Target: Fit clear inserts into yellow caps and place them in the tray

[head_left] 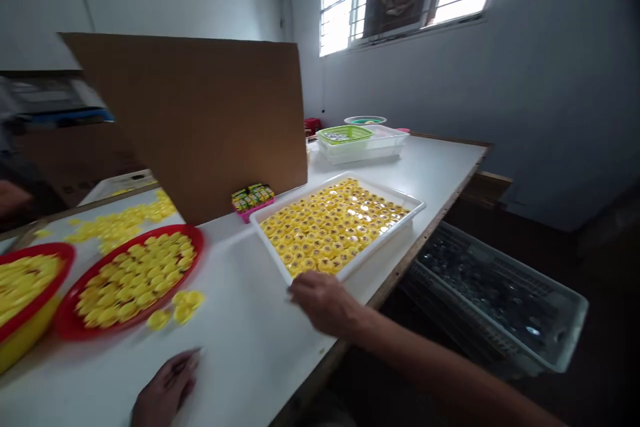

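My right hand (320, 301) is closed at the near corner of a white tray (273, 250). Whether its fingers grip the rim or a small piece is hidden. Rows of small round yellow pieces with dark centres (330, 227) fill the tray. Low over the white table (235, 353) is my left hand (167, 385), its fingers curled together, slightly blurred; what they hold, if anything, I cannot make out. Beyond it lie a few loose yellow cups (184, 305). They rest beside a red oval basket (197, 247) heaped with similar yellow cups.
A second red-rimmed basket (67, 260) stands at far left. An upright cardboard sheet (210, 120) rises behind a pink box (253, 200) of small packets. Clear bins with a green basket (350, 133) sit farther back. Below the table edge is a crate (555, 293) of dark glossy pieces.
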